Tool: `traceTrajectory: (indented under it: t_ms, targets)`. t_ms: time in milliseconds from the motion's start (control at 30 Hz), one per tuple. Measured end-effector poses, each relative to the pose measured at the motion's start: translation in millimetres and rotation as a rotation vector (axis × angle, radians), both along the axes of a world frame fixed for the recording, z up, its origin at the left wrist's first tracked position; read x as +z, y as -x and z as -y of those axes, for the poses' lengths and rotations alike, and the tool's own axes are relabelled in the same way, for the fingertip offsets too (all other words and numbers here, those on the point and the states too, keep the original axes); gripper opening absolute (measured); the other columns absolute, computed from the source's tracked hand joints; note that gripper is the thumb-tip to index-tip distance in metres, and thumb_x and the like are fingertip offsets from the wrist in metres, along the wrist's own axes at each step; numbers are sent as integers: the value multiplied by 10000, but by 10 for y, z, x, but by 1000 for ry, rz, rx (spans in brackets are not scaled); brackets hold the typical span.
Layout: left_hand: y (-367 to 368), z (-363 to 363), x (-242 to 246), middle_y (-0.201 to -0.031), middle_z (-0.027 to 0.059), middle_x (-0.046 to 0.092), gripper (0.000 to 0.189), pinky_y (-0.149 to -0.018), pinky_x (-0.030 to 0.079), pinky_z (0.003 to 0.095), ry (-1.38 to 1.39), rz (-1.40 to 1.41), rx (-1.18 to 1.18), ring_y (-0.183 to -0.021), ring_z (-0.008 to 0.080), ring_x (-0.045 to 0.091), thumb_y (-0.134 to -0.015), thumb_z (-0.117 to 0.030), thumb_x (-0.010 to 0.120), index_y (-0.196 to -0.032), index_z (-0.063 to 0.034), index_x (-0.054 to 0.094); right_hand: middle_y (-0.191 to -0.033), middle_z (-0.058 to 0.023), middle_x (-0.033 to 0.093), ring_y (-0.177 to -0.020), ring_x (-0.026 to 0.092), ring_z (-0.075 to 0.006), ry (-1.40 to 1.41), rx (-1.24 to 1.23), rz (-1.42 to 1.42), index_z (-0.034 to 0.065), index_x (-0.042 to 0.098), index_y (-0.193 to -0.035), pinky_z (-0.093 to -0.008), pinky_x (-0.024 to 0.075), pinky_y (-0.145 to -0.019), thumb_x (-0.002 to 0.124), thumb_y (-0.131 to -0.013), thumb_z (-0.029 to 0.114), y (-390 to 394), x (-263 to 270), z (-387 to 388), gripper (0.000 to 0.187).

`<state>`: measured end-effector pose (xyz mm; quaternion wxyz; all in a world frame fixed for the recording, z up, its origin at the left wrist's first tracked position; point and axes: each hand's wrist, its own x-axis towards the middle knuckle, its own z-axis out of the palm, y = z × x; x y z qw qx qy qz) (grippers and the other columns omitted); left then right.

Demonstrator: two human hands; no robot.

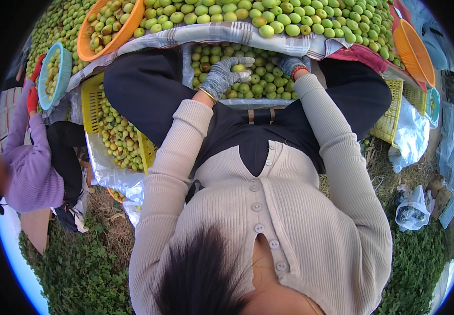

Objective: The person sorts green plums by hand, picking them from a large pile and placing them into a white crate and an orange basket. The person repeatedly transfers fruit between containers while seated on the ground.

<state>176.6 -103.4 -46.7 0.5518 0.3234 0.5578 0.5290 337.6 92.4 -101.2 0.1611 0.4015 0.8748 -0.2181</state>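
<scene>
My left hand [226, 76], in a grey knitted glove, holds a yellow-green jujube fruit [238, 68] between its fingers, above a crate of green fruit [264, 80] that stands between my knees. At the crate's far right corner is my right hand [291, 65], also gloved, with a red bead bracelet at the wrist; its fingertips are hidden, so what it holds cannot be seen. Beyond the crate, a large heap of green fruit [290, 17] lies on a raised surface with a plaid cloth [227, 34] along its near edge.
An orange basket [133, 29] and a blue basket [67, 65] hold fruit at the left, where a co-worker in purple [38, 173] sits. A yellow crate [91, 104] of fruit stands beside my left leg. Another yellow crate [387, 114] and an orange basket [414, 55] are at the right.
</scene>
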Motion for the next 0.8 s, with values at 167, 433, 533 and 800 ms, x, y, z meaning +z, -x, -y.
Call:
traceTrajectory:
  t_ms: [167,433,533,800]
  targets:
    - [16,93,337,-1097,86,648,302,-773,588,272,-6,32,221,-915,163,657,-850,-25,670,-1145,-13,609,-1458,-133,395,-1350,351,-301,-107,56,-3,116,418,-1398,-407,275,-1111,523,-893,462,140,-242,-57,621]
    - [1481,1620,1175,-803,65,604,145,-520,516,214,-348,-539,1203,-597,94,551,-875,-39,640,-1018,-30,619,-1502,-123,324,-1386,285,-299,-92,51,-315,125,369,-1427,-404,231,-1139,500,-893,488,226,-607,-177,658]
    - [1900,2281,1047,-914,76,622,170,-698,551,268,101,-788,1223,-793,137,609,-850,-32,647,-1019,-52,643,-1519,-119,297,-1399,261,-298,-28,50,-395,129,350,-1438,-403,214,-1149,491,-893,497,214,-500,-58,672]
    - [1441,1593,978,-1077,99,646,260,-903,476,294,-182,-1030,1056,-985,205,613,-854,36,555,-1088,-33,643,-1455,-133,398,-1317,398,-319,-87,261,35,111,421,-1383,-415,354,-1076,665,-815,300,389,-262,215,647]
